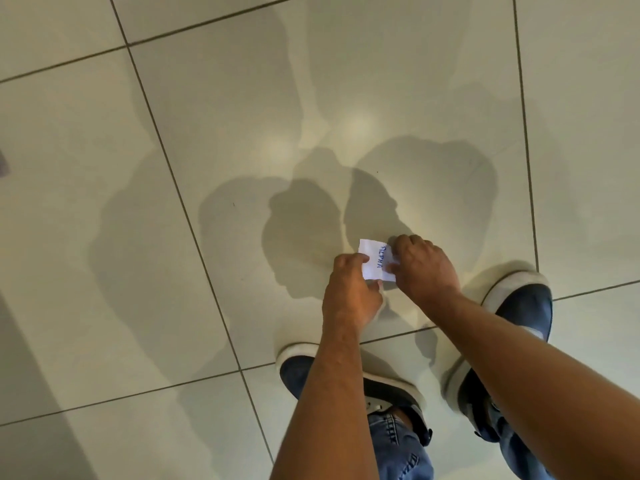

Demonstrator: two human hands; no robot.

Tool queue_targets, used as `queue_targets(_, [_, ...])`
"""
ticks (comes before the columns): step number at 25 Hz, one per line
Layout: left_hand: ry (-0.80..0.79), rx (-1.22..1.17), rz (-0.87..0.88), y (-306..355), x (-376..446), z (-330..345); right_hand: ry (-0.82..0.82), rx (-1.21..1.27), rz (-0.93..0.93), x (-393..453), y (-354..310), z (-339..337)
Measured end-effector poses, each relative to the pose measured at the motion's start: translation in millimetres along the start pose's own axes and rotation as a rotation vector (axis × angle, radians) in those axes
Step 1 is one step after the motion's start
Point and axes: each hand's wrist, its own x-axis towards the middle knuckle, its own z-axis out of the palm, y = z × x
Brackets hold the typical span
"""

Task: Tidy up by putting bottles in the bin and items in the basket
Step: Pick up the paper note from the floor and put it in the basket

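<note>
Two hands hold one small white paper slip (375, 259) above the tiled floor (207, 116), just past frame centre toward 4 o'clock. Slip carries blue handwritten letters, reads roughly "ALPHA", turned sideways to the camera.

Left hand (351, 292): sits at the slip's 8 o'clock, fingers (348, 261) curled, pinching the slip's left edge between thumb and fingertips. Right hand (424, 268): sits at the slip's 3 o'clock, fingers curled, pinching the right edge; knuckles face the camera, so the exact thumb contact is hidden. Both forearms bare, entering from 5–6 o'clock.

Slip is off the floor, held between the two hands; lower corner partly covered by the left thumb area.

Below the hands: two blue sneakers with white rubber toe caps. Left shoe (298, 368) at 6 o'clock, partly behind the left forearm; right shoe (519, 306) at 4 o'clock, partly behind the right forearm. Blue denim cuff (398, 445) visible at the bottom edge between the arms.

Floor: large pale glossy tiles, dark grout lines running diagonally, several overlapping shadows and two light reflections around 12 o'clock of the hands. Small dark object (4, 164) clipped by the frame edge at 9 o'clock, cannot tell what it is.
</note>
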Motion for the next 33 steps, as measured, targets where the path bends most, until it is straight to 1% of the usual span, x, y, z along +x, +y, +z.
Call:
queue_targets(3, [-0.039,-0.061,-0.007,3.0,6.7,-5.0,-0.045,0.01,-0.02,1.6,1.2,-1.5])
queue_targets(5, [-0.064,-0.051,-0.018,4.8,6.8,-6.4,-0.052,-0.008,-0.071,-2.5,4.3,-4.3])
queue_targets(8, [-0.021,-0.017,0.015,12.0,-2.7,-10.6,-0.047,-0.01,-0.16,-19.4,7.3,-19.9])
queue_targets(11, [0.004,-0.087,0.001,38.0,-24.1,-30.6,0.028,0.132,-0.185,-46.5,4.7,-58.4])
queue_targets(15, [0.04,-0.2,-0.089,80.4,-79.4,-88.1,0.054,0.48,-0.126,-85.1,-17.6,-130.5])
queue_targets(18, [0.071,-0.245,-0.064,118.3,-137.7,-158.2,0.085,0.792,-0.006,-114.0,-52.9,-210.4])
queue_targets(21, [0.035,-0.265,-0.039,154.0,-202.1,-230.1,0.089,1.031,0.04,-141.6,-97.6,-299.3])
queue_targets(23, [0.035,-0.27,-0.056,175.0,-241.8,-280.6,0.022,1.105,0.007,-160.9,-130.1,-357.2])
queue_targets(24, [0.024,-0.268,-0.051,190.3,-264.2,-312.7,-0.003,1.091,-0.019,-172.1,-149.7,-394.3])
queue_targets(25, [0.003,-0.281,-0.023,204.0,-285.9,-344.4,-0.005,1.058,-0.046,-185.2,-169.8,-433.2])
queue_targets(26, [0.017,-0.297,0.011,217.0,-308.2,-373.3,0.015,1.04,-0.073,-199.5,-188.9,-471.3])
queue_targets(27, [0.069,-0.323,0.041,232.7,-330.3,-402.4,0.048,1.039,-0.096,-214.0,-207.1,-509.4])
queue_targets(29, [0.243,-0.395,0.088,265.6,-363.8,-461.9,0.146,1.048,-0.151,-233.5,-238.3,-582.3])
queue_targets(33, [0.45,-0.507,0.248,333.4,-392.5,-573.4,0.273,1.044,-0.353,-244.6,-295.5,-700.6])
